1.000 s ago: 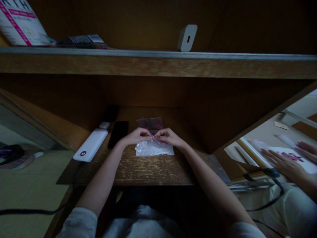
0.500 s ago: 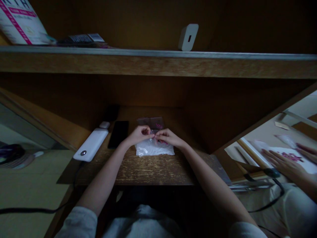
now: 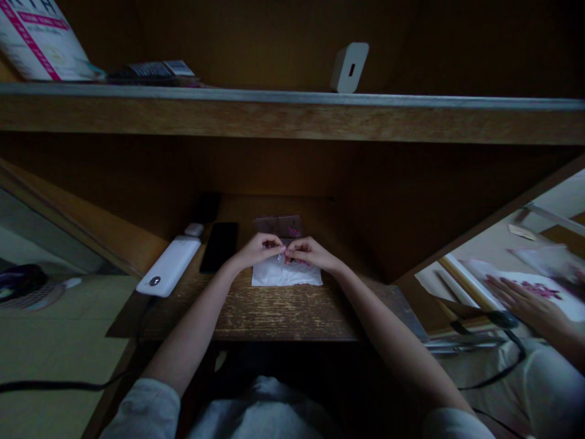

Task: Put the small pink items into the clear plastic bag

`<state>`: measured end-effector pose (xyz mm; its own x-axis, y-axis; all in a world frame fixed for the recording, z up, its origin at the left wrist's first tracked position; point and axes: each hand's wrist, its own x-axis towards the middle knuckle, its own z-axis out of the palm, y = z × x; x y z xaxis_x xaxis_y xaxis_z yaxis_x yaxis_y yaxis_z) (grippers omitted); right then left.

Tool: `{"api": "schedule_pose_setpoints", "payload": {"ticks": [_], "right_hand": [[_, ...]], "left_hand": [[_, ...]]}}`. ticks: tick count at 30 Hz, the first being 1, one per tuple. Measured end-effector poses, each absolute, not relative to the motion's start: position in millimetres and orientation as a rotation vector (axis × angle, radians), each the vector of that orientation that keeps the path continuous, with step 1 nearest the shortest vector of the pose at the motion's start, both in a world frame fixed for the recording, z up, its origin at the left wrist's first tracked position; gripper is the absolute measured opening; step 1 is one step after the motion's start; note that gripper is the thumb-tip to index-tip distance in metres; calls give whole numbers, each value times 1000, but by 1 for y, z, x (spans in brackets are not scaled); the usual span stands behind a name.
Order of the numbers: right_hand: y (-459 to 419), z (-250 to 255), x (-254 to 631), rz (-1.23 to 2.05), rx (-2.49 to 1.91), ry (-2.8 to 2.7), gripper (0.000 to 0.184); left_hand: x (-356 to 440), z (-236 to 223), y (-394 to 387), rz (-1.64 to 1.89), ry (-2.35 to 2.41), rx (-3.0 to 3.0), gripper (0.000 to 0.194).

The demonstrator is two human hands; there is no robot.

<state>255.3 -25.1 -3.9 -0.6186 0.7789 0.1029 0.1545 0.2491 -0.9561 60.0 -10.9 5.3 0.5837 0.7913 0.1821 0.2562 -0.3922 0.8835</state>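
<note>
My left hand (image 3: 256, 249) and my right hand (image 3: 309, 252) meet over a white sheet of plastic or paper (image 3: 287, 275) on a dark wooden desk (image 3: 274, 311). Both hands are closed in a pinch, fingertips together, on a small clear plastic bag (image 3: 282, 256) with pink bits inside. What lies under the fingers is too dim to make out. Just behind the hands stands a small clear packet with pink contents (image 3: 278, 225).
A white power bank (image 3: 168, 266), a small white object (image 3: 194, 229) and a black phone (image 3: 219, 246) lie left of the hands. A shelf (image 3: 292, 113) above holds a white adapter (image 3: 349, 67) and a book (image 3: 36, 39). At right, another person's hand (image 3: 525, 302) rests on paper with pink bits.
My hands have drawn closer together and gathered the clear bag up off the white sheet. The other person's far hand at right has moved off the paper.
</note>
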Motion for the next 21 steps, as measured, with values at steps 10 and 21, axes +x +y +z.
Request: {"api": "schedule_pose_setpoints", "payload": {"ticks": [10, 21], "right_hand": [[-26, -3, 256, 1384, -900, -1936, 28], [-24, -2, 254, 1421, -982, -1889, 13]], "left_hand": [[61, 3, -10, 754, 826, 1975, 11], [67, -2, -14, 817, 775, 2112, 17]]}}
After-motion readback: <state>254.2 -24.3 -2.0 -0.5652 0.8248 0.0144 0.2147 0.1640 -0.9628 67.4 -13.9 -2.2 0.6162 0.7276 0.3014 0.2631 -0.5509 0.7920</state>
